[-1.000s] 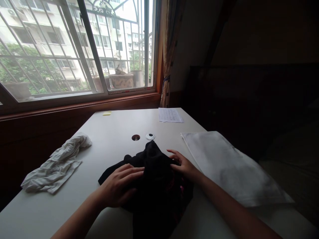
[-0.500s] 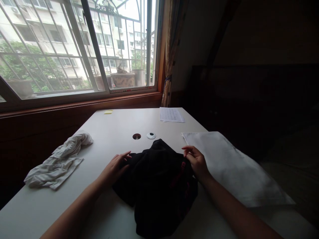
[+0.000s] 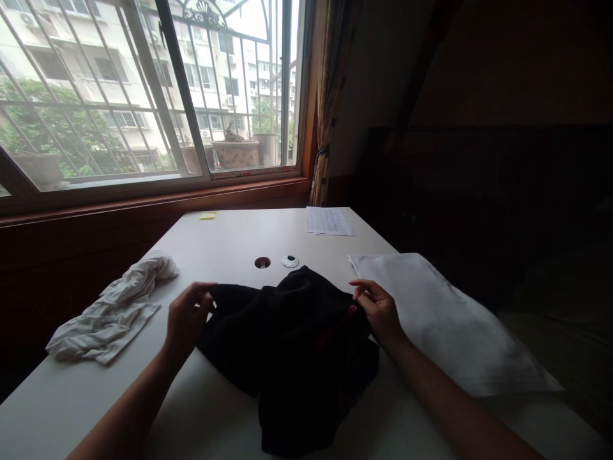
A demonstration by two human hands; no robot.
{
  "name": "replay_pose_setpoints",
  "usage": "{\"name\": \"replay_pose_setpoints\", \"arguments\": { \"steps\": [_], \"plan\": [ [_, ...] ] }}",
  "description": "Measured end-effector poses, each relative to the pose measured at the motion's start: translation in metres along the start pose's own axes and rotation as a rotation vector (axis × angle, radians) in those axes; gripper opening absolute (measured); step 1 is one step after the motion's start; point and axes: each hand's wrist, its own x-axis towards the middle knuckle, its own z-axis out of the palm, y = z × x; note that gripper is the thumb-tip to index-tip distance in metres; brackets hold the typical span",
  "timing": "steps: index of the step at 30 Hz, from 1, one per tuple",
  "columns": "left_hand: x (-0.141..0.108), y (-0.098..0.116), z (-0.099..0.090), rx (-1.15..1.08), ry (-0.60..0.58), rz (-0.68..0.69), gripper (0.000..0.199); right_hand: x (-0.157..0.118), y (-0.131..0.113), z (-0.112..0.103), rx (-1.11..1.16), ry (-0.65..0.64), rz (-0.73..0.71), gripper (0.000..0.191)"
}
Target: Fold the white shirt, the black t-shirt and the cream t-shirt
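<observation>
A crumpled black garment [image 3: 292,358] with pinkish-red markings near its right side lies on the white table [image 3: 225,246]. Its exact kind does not show. My left hand [image 3: 189,310] pinches the garment's upper left corner and holds it stretched out to the left. On the opposite side, my right hand [image 3: 378,310] grips the upper right edge between thumb and fingers. Folds hide the middle of the cloth, and its lower part hangs toward me in shadow.
A rumpled white cloth [image 3: 115,310] rests at the table's left edge. To the right lies a flat white fabric piece [image 3: 440,326]. Farther back are a round hole [image 3: 262,262], a white round cap [image 3: 290,261], written papers [image 3: 330,221] and yellow sticky notes [image 3: 207,216].
My left hand has moved left and closed on the garment's corner, pulling that side outward. My right hand has stayed almost in place with its grip.
</observation>
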Motion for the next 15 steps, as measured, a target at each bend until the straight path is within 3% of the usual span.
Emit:
{"name": "replay_pose_setpoints", "arguments": {
  "steps": [4, 7, 9, 11, 15],
  "plan": [
    [0.012, 0.006, -0.024, 0.089, 0.405, -0.110, 0.026, -0.001, -0.005, -0.001, -0.006, 0.086, -0.054, 0.027],
    [0.018, 0.009, -0.032, 0.126, 0.557, -0.141, 0.024, -0.003, -0.012, -0.001, -0.034, 0.141, -0.116, 0.027],
    [0.021, 0.005, -0.032, 0.084, 0.490, -0.098, 0.021, -0.005, -0.014, -0.001, -0.049, 0.143, -0.155, 0.027],
    [0.024, -0.006, -0.031, 0.058, 0.345, -0.002, 0.020, -0.005, -0.014, -0.002, -0.050, 0.103, -0.159, 0.025],
    [0.026, -0.031, -0.031, -0.047, -0.105, 0.115, 0.034, -0.004, -0.011, -0.008, -0.039, -0.042, -0.164, 0.022]
  ]
}}
